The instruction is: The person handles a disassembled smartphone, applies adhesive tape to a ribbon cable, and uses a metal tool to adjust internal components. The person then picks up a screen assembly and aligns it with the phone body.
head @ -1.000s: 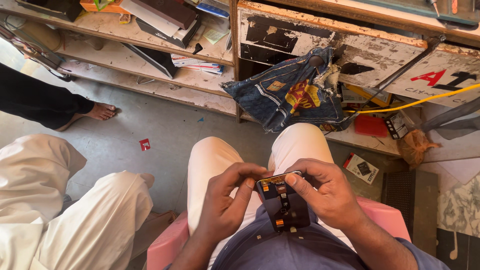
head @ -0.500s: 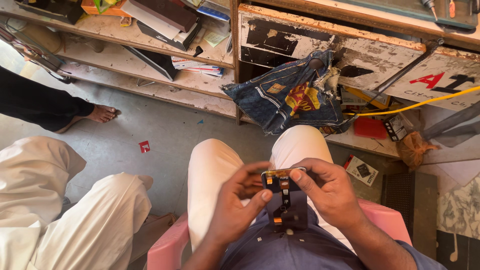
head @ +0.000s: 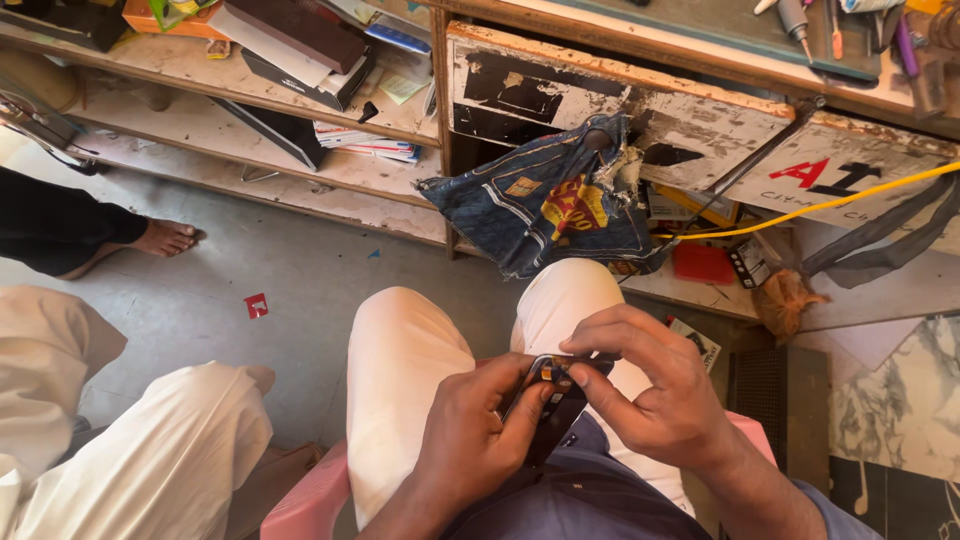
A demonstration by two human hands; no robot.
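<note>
Head view: small dark device (head: 556, 392), seemingly pinched between both hands' grip.

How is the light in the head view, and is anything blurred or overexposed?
Head view: sunlight bleaches the pale trousers; both hands, left hand and right hand, and the small dark device look sharp; the wide lens bends the shelf edges.

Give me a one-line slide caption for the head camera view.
Seated person's left hand and right hand grip a small dark phone-like device over cream trousers, facing cluttered wooden shelves.
</note>
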